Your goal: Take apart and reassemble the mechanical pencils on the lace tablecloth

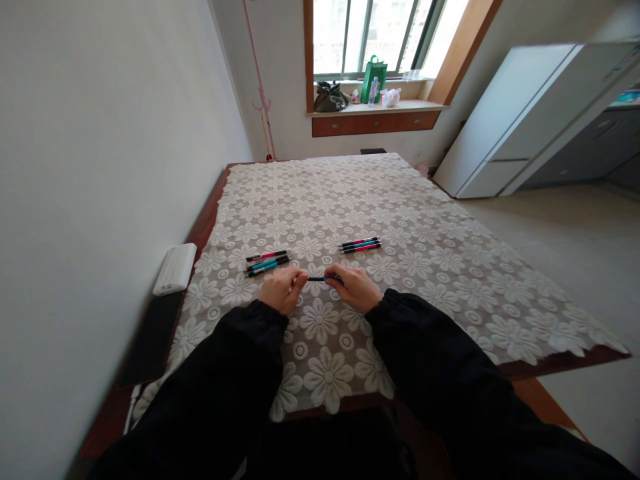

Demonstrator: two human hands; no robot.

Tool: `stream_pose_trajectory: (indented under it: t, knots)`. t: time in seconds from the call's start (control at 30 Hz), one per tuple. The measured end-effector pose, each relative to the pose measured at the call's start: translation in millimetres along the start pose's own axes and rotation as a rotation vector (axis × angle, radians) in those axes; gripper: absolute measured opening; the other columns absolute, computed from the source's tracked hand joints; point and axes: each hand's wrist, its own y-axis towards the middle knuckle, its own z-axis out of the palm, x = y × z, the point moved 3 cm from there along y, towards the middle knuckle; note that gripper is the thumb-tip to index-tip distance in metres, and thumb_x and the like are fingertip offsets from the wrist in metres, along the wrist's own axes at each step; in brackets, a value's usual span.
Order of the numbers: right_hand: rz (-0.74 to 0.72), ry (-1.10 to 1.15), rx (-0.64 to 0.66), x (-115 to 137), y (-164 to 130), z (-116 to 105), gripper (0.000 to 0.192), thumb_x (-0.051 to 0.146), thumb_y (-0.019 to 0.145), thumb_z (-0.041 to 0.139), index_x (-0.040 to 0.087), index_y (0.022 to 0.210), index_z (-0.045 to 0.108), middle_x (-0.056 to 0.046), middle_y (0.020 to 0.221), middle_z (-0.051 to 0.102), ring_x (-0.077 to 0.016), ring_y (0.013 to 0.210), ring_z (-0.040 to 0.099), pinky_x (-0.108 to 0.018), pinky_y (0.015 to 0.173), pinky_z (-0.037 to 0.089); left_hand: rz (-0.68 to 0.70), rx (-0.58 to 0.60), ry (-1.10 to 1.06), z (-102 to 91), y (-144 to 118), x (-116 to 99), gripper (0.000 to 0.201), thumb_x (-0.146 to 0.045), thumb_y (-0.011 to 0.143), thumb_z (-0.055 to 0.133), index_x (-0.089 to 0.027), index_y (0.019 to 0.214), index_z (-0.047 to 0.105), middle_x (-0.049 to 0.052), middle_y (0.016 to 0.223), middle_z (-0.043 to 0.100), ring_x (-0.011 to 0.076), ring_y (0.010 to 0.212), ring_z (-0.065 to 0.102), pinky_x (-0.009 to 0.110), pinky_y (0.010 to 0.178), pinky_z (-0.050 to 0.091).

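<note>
My left hand (281, 289) and my right hand (355, 287) hold the two ends of one dark pen (318, 278) just above a table covered in a white floral lace cloth (425, 267). Both hands are closed on it, the pen lying level between them. To the left, beyond my left hand, lies a group of three pens (267, 262), red, black and blue. Further out to the right lies a second group of three pens (360, 245) side by side.
A white box-like object (175, 268) rests at the table's left edge against the wall. A windowsill (375, 107) at the back holds bags and a bottle. A white cabinet (520, 120) stands at the right, with bare floor beside the table.
</note>
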Motion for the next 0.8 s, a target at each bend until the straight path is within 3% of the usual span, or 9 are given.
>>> stream_pose_trajectory:
  t: [0.07, 0.2, 0.33, 0.47, 0.57, 0.8]
  knots:
    - [-0.002, -0.004, 0.013, 0, 0, 0, 0.008, 0.018, 0.097, 0.059, 0.022, 0.103, 0.061, -0.002, 0.092, 0.070, -0.0170, 0.079, 0.064, -0.026, 0.072, 0.043, 0.010, 0.035, 0.024, 1.1, 1, 1, 0.037, -0.043, 0.101, 0.042, -0.021, 0.086, 0.068, 0.004, 0.081, 0.070, 0.0171, 0.074, 0.061, 0.030, 0.067, 0.044]
    - [0.011, -0.006, 0.021, -1, 0, 0, 0.009, 0.016, 0.096, 0.059, 0.022, 0.101, 0.061, -0.001, 0.089, 0.070, -0.0169, 0.079, 0.064, -0.026, 0.072, 0.043, 0.077, -0.019, -0.009, 1.3, 0, 1, 0.020, -0.037, 0.096, 0.055, -0.022, 0.096, 0.068, 0.003, 0.088, 0.071, 0.0164, 0.078, 0.063, 0.029, 0.072, 0.046]
    - [0.010, 0.007, 0.007, -1, 0, 0, 0.008, 0.017, 0.096, 0.059, 0.022, 0.103, 0.061, -0.002, 0.092, 0.070, -0.0169, 0.080, 0.064, -0.026, 0.073, 0.044, 0.019, -0.067, -0.035, -1.5, 0, -1, 0.024, -0.041, 0.096, 0.054, -0.021, 0.099, 0.066, 0.003, 0.090, 0.071, 0.0157, 0.075, 0.062, 0.028, 0.068, 0.045]
    - [-0.023, 0.014, 0.001, 1, 0, 1, 0.009, 0.019, 0.096, 0.061, 0.022, 0.104, 0.062, -0.003, 0.096, 0.070, -0.0179, 0.085, 0.064, -0.027, 0.078, 0.046, -0.031, 0.052, 0.027, -1.0, 0, -2, 0.040, -0.043, 0.101, 0.039, -0.022, 0.085, 0.068, 0.003, 0.078, 0.069, 0.0169, 0.071, 0.061, 0.029, 0.066, 0.041]
    - [-0.029, -0.005, 0.007, 2, 0, 0, 0.010, 0.020, 0.095, 0.062, 0.022, 0.105, 0.063, -0.004, 0.098, 0.070, -0.0179, 0.086, 0.064, -0.028, 0.079, 0.046, -0.040, 0.102, 0.043, 0.7, 1, -1, 0.043, -0.043, 0.102, 0.038, -0.022, 0.078, 0.066, 0.003, 0.074, 0.068, 0.0174, 0.072, 0.061, 0.029, 0.067, 0.040]
    - [-0.027, -0.178, -0.035, -5, 2, -9, 0.008, 0.027, 0.096, 0.066, 0.022, 0.103, 0.066, -0.005, 0.098, 0.071, -0.0216, 0.092, 0.064, -0.030, 0.080, 0.045, -0.113, -0.060, 0.081, -1.4, 0, 5, 0.040, -0.044, 0.101, 0.037, -0.022, 0.079, 0.063, 0.004, 0.073, 0.066, 0.0177, 0.067, 0.059, 0.029, 0.061, 0.035]
